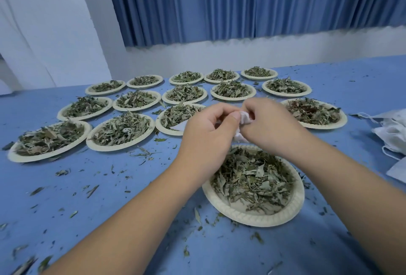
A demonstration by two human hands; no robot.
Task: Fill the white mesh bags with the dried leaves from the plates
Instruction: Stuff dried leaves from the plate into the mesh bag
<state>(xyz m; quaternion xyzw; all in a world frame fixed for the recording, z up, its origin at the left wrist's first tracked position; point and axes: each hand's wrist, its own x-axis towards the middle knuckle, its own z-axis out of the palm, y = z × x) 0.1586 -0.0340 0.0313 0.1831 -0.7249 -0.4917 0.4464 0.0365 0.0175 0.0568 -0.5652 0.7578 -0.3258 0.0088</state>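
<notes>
A white mesh bag (244, 119) is bunched between my two hands, above the far rim of the nearest paper plate (241, 214). My left hand (206, 129) pinches the bag's left side with thumb and curled fingers. My right hand (270, 124) grips its right side the same way. Most of the bag is hidden by my fingers. The near plate holds a loose heap of dried leaves (252, 178). Several more paper plates of dried leaves (123, 129) stand in rows behind my hands.
A pile of empty white mesh bags (391, 131) with drawstrings lies at the right edge of the blue table (109, 197). Leaf crumbs are scattered over the tabletop. A blue curtain and a white wall stand behind the table.
</notes>
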